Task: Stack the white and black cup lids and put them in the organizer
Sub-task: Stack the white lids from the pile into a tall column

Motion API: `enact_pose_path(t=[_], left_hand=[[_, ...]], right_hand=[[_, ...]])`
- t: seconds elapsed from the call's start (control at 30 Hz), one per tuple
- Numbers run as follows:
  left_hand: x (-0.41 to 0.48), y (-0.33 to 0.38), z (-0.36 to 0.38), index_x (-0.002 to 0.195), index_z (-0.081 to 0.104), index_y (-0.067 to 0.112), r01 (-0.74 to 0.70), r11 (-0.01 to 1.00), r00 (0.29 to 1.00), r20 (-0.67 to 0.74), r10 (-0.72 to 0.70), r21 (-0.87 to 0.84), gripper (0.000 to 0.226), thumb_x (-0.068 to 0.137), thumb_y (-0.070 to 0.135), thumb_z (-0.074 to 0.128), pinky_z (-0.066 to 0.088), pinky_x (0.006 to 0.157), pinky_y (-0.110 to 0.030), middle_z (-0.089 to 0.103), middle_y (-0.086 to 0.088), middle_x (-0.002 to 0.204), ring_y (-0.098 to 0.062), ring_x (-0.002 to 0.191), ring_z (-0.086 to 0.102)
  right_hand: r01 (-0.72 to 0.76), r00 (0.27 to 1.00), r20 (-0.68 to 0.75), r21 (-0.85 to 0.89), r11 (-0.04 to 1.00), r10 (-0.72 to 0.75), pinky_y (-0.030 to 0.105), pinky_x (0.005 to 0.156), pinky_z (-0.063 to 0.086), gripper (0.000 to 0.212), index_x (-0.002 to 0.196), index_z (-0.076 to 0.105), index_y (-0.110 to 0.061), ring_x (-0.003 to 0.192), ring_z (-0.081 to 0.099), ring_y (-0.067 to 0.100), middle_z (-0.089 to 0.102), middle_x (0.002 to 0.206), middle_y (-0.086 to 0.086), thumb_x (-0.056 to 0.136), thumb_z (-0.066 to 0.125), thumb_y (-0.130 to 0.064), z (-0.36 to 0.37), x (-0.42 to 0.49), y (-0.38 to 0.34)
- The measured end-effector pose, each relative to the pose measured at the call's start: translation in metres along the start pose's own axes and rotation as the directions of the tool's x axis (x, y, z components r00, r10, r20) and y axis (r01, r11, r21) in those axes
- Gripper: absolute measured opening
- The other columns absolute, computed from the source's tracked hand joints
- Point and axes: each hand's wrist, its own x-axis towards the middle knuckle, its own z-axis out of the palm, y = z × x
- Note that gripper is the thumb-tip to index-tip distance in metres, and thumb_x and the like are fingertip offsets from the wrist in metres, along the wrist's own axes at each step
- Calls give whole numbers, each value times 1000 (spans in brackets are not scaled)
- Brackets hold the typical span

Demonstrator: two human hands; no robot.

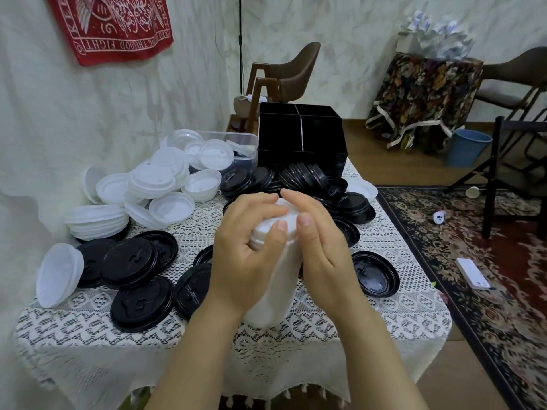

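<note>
A tall stack of white lids (273,294) stands upright on the lace tablecloth in front of me. My left hand (247,255) curls round the top of the stack from the left, thumb on its upper rim. My right hand (318,247) lies against the stack's right side with fingers nearly straight. Loose white lids (154,184) are heaped at the left, and black lids (139,279) lie scattered around the stack. More black lids (299,176) are piled before the black organizer (300,137) at the table's far end.
A clear plastic tub (236,143) sits behind the white lids. The table (393,309) drops off at the right onto a patterned rug (485,261). Chairs, a blue bucket (466,147) and a white object on the floor stand beyond.
</note>
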Motion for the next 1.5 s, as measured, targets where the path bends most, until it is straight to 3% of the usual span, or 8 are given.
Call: enact_pose_path(t=[0.17, 0.37, 0.57, 0.77, 1.07, 1.23, 1.4, 1.5], left_hand=[[-1, 0, 5, 92, 67, 21, 4, 1000, 999, -52, -5, -22, 18, 86, 30, 52, 39, 92, -13, 63, 3, 108, -3, 106, 57], [-1, 0, 6, 91, 66, 24, 6, 1000, 997, -79, -8, -27, 16, 87, 31, 52, 40, 91, -12, 64, 3, 107, -2, 105, 58], [-1, 0, 7, 90, 64, 29, 7, 1000, 996, -86, -8, -10, 14, 87, 32, 50, 39, 90, -10, 65, -1, 106, 0, 105, 57], [0, 2, 8, 89, 62, 34, 2, 1000, 996, -89, -2, 2, 13, 87, 33, 50, 39, 90, -9, 64, 6, 108, 3, 107, 57], [1, 1, 9, 91, 63, 29, -44, 999, 995, -88, 45, 18, 14, 87, 28, 50, 38, 90, -7, 63, 9, 109, 5, 108, 56], [1, 2, 9, 92, 62, 30, -65, 998, 994, -82, 67, 27, 14, 87, 27, 49, 38, 91, -7, 62, 10, 108, 6, 108, 56], [2, 2, 9, 92, 63, 28, -58, 998, 995, -82, 60, 26, 15, 87, 28, 49, 38, 91, -8, 63, 9, 108, 5, 107, 56], [1, 2, 9, 92, 63, 26, -63, 998, 994, -84, 65, 29, 15, 87, 27, 49, 38, 91, -7, 62, 9, 108, 6, 107, 56]], right_hand=[[-83, 996, -51, -192, 978, 75, 20, 108, 33, 47, 136, 51, -28, 129, 43, -4, 52, 135, -17, 98, 30, -47, -25, 13, 16], [-201, 973, -19, -560, 803, 231, 36, 112, 33, 43, 144, 44, -21, 136, 38, 15, 47, 145, -4, 103, 42, -32, -68, 30, 67], [-271, 938, -58, -738, 618, 342, 40, 108, 32, 45, 146, 40, -16, 138, 33, 26, 40, 149, 4, 103, 40, -31, -113, 55, 104], [-356, 866, -45, -756, 550, 499, 43, 115, 23, 50, 152, 31, -19, 145, 22, 29, 23, 160, 7, 105, 36, -35, -135, 78, 140], [-396, 792, 58, -708, 584, 608, 44, 121, 14, 53, 155, 22, -19, 149, 12, 22, 16, 163, 3, 103, 25, -27, -141, 89, 158], [-440, 807, 46, -619, 650, 589, 38, 107, 33, 43, 132, 52, 1, 132, 42, 33, 51, 139, 18, 98, 33, -17, -136, 94, 152], [-428, 840, -48, -671, 606, 540, 37, 110, 33, 43, 137, 51, -1, 134, 41, 31, 44, 147, 13, 96, 39, -4, -142, 95, 158], [-371, 887, -82, -712, 596, 454, 38, 107, 38, 45, 134, 56, -5, 127, 47, 31, 48, 140, 13, 91, 45, 3, -145, 94, 161]])
